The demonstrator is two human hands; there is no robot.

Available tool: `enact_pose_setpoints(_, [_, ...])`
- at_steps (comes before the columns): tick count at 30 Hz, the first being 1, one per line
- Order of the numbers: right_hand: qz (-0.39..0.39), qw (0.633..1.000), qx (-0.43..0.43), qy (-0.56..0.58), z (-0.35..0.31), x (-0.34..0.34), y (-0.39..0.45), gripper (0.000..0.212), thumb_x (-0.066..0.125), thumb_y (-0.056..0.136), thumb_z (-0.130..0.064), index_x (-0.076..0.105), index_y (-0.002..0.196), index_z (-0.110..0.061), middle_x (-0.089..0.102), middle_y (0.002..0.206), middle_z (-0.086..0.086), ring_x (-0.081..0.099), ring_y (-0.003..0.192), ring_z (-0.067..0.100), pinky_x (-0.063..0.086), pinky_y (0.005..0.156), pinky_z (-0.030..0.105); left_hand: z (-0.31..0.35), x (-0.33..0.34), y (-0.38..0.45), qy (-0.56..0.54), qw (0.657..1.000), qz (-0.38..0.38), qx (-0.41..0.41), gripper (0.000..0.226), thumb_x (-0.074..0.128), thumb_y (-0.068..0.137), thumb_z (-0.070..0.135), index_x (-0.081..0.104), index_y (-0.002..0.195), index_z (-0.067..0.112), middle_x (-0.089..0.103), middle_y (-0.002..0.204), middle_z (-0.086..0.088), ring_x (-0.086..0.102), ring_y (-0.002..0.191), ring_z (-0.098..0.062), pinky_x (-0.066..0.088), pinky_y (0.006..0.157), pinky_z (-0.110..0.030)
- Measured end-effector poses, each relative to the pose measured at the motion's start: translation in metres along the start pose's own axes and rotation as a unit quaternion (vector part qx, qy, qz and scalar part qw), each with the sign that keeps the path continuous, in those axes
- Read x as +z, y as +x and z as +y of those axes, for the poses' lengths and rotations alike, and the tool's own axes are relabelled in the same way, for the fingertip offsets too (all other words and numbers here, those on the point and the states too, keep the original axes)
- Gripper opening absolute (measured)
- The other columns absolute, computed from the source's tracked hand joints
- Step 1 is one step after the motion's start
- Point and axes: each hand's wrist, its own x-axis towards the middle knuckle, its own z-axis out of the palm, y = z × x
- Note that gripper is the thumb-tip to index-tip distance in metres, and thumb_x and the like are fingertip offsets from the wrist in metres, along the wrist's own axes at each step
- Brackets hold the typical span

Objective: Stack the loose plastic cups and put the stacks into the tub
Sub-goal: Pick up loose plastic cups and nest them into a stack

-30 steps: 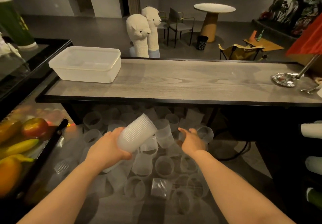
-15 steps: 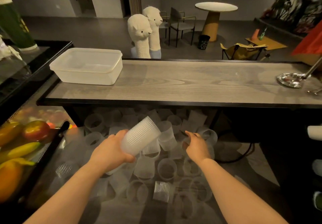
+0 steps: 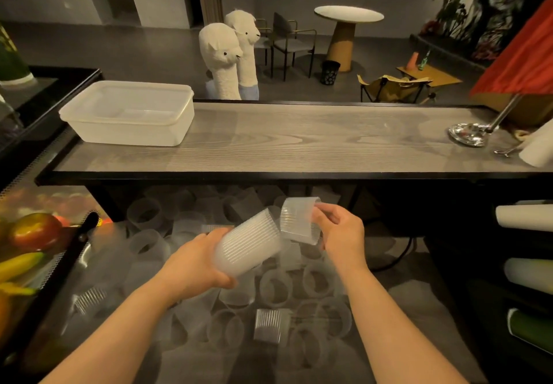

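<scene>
- The left hand [image 3: 191, 267] is clamping around a ribbed stack of cups [image 3: 248, 244], tilting its far end up toward one o'clock.
- The right hand [image 3: 338, 231] is pinching a single cup [image 3: 299, 220] by its wall, just at the stack's upper end; whether the two are touching is unclear.
- To do this well, the single cup should be lined up on the stack's axis before pushing, judging by the angle between them now.
- A light squeeze seems wise, since thin plastic walls would likely buckle and jam the nesting.
- Many loose cups [image 3: 275, 288] are lying on the lower surface at six o'clock, some upright, some tipped.
- The tub [image 3: 128, 114] is sitting on the tabletop [image 3: 299, 141] at ten o'clock, well apart from both hands, seemingly without cups.
</scene>
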Motion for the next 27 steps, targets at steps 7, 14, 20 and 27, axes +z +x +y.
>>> enact_pose_setpoints(7, [-0.068,0.996,0.064,-0.002,-0.007,0.002,0.000,0.018,0.067,0.091,-0.021,0.071,0.109,-0.018,0.075,0.097,-0.002,0.070,0.092,0.013,0.053,0.068,0.020,0.004,-0.002,-0.007,-0.039,0.998,-0.004,0.058,0.095,0.083,0.051,0.053,0.036,0.134,0.056,0.050,0.123,0.026,0.054,0.107,-0.004,0.052,0.090,-0.033])
enact_pose_setpoints(14, [-0.112,0.991,0.070,-0.020,-0.007,0.006,-0.002,0.013,0.064,0.092,-0.017,0.073,0.092,-0.027,0.074,0.095,0.000,0.069,0.093,0.019,0.057,0.078,0.028,0.000,-0.001,-0.009,-0.049,0.997,-0.002,0.057,0.099,0.084,0.049,0.055,0.035,0.135,0.054,0.048,0.125,0.026,0.053,0.110,-0.006,0.052,0.092,-0.035])
enact_pose_setpoints(20, [-0.166,0.976,0.038,-0.133,0.009,0.015,-0.009,0.026,0.063,0.093,-0.031,0.070,0.117,-0.024,0.069,0.110,-0.008,0.061,0.101,0.007,0.054,0.082,0.023,0.009,0.004,-0.009,-0.043,0.997,-0.002,0.069,0.090,0.085,0.053,0.051,0.032,0.124,0.062,0.049,0.121,0.027,0.052,0.105,-0.001,0.049,0.090,-0.029])
enact_pose_setpoints(27, [-0.088,0.986,0.046,-0.134,0.043,0.009,0.003,0.030,0.049,0.100,-0.036,0.070,0.115,-0.020,0.064,0.113,0.003,0.060,0.083,0.007,0.048,0.078,0.021,0.014,0.011,-0.003,-0.019,0.999,0.001,0.043,0.093,0.084,0.057,0.049,0.033,0.135,0.053,0.049,0.120,0.018,0.053,0.102,-0.007,0.052,0.088,-0.032])
